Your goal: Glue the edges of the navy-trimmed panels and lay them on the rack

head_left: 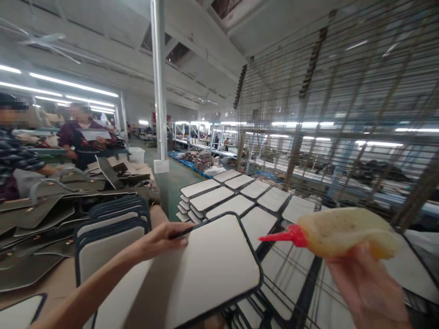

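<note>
My left hand (174, 235) is closed on the edge of a white panel with a dark rim (212, 260), thumb on its face. The panel is tilted in front of me. My right hand (366, 278) grips a yellowish squeeze bottle (346, 230) lying nearly level. Its red nozzle (279, 236) points left, beyond the panel's right edge and apart from it. Behind and below the panel, more dark-rimmed white panels (259, 221) lie in rows on a wire rack.
A stack of similar panels (111, 242) leans at my left. Olive-coloured bag pieces (48, 219) cover the table there. A metal post (159, 91) rises ahead, and raised wire racks (329, 100) stand at the right. Two people (84, 137) are at the far left.
</note>
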`<state>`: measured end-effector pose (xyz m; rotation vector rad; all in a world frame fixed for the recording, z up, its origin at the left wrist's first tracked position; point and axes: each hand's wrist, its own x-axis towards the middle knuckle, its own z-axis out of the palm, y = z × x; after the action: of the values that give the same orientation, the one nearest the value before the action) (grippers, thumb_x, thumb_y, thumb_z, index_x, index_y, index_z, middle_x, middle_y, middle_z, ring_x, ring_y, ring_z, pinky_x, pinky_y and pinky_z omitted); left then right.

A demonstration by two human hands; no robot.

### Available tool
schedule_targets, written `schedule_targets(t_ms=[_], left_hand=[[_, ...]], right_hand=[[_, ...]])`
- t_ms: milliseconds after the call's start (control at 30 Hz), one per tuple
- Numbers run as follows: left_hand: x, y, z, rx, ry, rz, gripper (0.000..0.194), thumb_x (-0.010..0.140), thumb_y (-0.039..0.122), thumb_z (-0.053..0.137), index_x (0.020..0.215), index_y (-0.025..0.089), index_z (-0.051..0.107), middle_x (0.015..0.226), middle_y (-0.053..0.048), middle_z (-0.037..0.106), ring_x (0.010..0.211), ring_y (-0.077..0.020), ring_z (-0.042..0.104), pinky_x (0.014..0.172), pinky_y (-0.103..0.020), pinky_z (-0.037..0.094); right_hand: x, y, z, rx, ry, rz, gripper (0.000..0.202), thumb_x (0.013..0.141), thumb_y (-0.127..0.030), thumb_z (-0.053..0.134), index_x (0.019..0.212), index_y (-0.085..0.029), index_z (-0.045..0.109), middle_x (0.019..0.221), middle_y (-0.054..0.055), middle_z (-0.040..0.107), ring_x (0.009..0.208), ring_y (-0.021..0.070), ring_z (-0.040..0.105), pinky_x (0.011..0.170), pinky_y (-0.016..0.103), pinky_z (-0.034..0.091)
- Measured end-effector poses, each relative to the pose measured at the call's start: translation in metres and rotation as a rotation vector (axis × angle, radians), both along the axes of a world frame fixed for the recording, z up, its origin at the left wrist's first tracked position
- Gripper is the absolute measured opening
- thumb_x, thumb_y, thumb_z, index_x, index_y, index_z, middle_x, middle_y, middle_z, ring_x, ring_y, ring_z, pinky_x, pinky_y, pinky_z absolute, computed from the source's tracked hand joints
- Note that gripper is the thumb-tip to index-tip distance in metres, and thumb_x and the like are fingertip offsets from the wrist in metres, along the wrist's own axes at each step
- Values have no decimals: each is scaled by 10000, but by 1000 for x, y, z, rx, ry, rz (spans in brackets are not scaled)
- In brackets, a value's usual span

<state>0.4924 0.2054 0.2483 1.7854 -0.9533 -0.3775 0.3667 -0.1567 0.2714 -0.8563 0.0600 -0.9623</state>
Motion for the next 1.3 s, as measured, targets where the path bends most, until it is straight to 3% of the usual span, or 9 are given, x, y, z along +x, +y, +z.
schedule_targets(t_ms=[100,200,400,600,767,900,1067,1200,1300], left_hand=[[-9,-4,10,72,-49,-52,459,876,321,597,1322,217,562,1187,-42,667,1141,-276,566,968,-299,411],[-19,-7,18,125,-50,-81,466,872,312,601,1324,205,561,1216,-51,655,1149,-283,566,985,-301,406],[-40,-11,33,167,1,-92,445,867,291,606,1304,208,581,1157,-37,686,1086,-257,600,925,-255,436],[-51,-17,38,126,71,-124,421,869,257,607,1289,220,594,1121,-16,699,1073,-226,609,905,-219,435],[-53,-19,34,109,75,-126,425,870,261,613,1291,214,591,1143,-20,690,1092,-226,598,913,-220,428],[-52,-19,28,89,87,-128,429,868,268,620,1293,215,588,1132,-20,693,1071,-221,607,897,-216,433],[-48,-19,24,81,56,-107,437,856,287,636,1284,206,596,1146,-30,689,1078,-228,602,923,-233,422],[-41,-19,15,92,34,-61,442,838,324,648,1259,193,617,1159,-47,682,1073,-257,598,916,-268,429],[-34,-25,0,44,31,40,439,812,341,668,1223,186,641,1112,-48,692,1060,-266,594,902,-288,432]], right_hand=[[5,-11,1,-148,-26,54,503,424,-420,909,863,-279,708,1005,31,696,918,208,659,738,262,574],[10,-16,5,-246,-36,103,476,420,-419,908,824,-259,715,811,43,704,727,195,675,655,273,582],[15,-22,11,-329,-63,161,426,451,-380,904,810,-244,720,753,38,697,667,172,665,635,264,581],[15,-31,9,-410,-84,195,447,490,-410,881,866,-231,720,769,57,699,639,191,658,591,272,576],[8,-36,2,-457,-65,225,481,534,-428,855,965,-276,707,766,43,696,643,203,661,572,283,574],[0,-44,-9,-454,-24,276,545,546,-408,845,1048,-272,683,846,65,701,734,235,674,656,340,587],[-8,-54,-18,-446,42,406,469,580,-453,817,986,-253,692,829,89,699,749,255,677,695,389,588],[-10,-49,-9,-249,60,270,537,457,-458,874,935,-290,696,833,54,703,762,240,680,634,324,588],[-10,-38,-2,-132,46,153,599,389,-437,901,936,-298,698,873,35,707,771,216,680,622,273,582]])
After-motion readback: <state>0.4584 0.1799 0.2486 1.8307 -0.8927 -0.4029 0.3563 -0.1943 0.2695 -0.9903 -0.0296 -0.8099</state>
